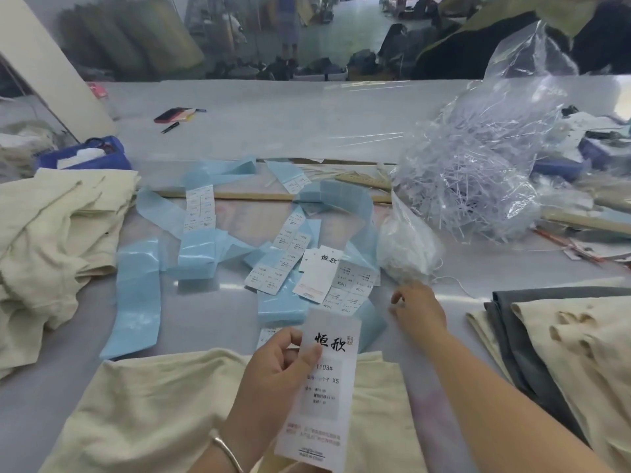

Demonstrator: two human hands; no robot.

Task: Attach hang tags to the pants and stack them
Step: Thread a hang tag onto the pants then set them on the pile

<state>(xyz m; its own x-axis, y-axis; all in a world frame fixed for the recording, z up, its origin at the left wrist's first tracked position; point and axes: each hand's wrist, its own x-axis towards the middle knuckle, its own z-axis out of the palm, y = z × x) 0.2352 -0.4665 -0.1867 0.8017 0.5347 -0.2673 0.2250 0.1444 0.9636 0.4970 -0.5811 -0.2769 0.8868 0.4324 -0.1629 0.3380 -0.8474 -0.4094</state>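
Note:
My left hand holds a long white hang tag upright by its left edge, thumb on the printed face, above cream pants lying flat at the table's near edge. My right hand is stretched forward, fingers lightly curled, its tips near a small clear bag of white strings; I cannot see it holding anything. More hang tags and white sticker sheets on blue backing strips lie scattered mid-table. A folded stack of cream and grey pants sits at the right.
A heap of loose cream pants fills the left side. A large clear bag of plastic tag fasteners stands at the back right. A blue tray, a wooden ruler, a phone and a pen lie farther back.

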